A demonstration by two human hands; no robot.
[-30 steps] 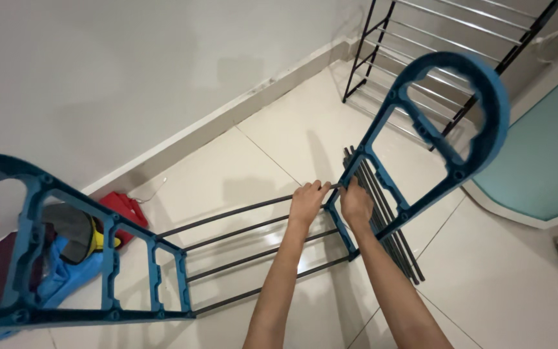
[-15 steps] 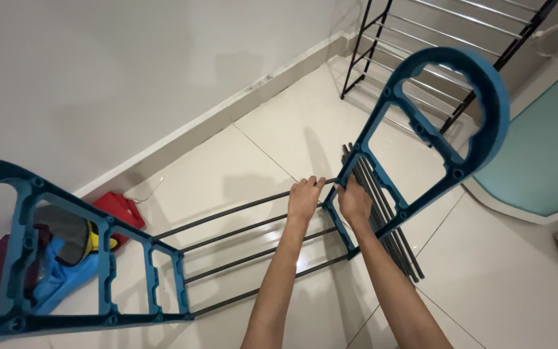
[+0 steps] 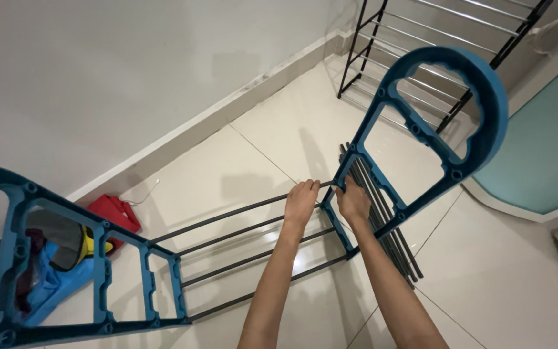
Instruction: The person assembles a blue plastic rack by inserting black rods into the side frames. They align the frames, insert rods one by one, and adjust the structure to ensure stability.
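Fingers of my left hand [image 3: 301, 201] wrap the top black rod [image 3: 227, 214]; my right hand [image 3: 353, 201] grips the blue side frame [image 3: 435, 139] beside that rod's end.

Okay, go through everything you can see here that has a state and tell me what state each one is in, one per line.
left hand: closed around the top rod
right hand: gripping the right side frame at the rod's end
top rod: runs between both frames, right end at its socket
right side frame: upright, tilted
left side frame: upright, lower rods fitted
loose rods: lying bundled on the floor
black rack: assembled, standing by the wall
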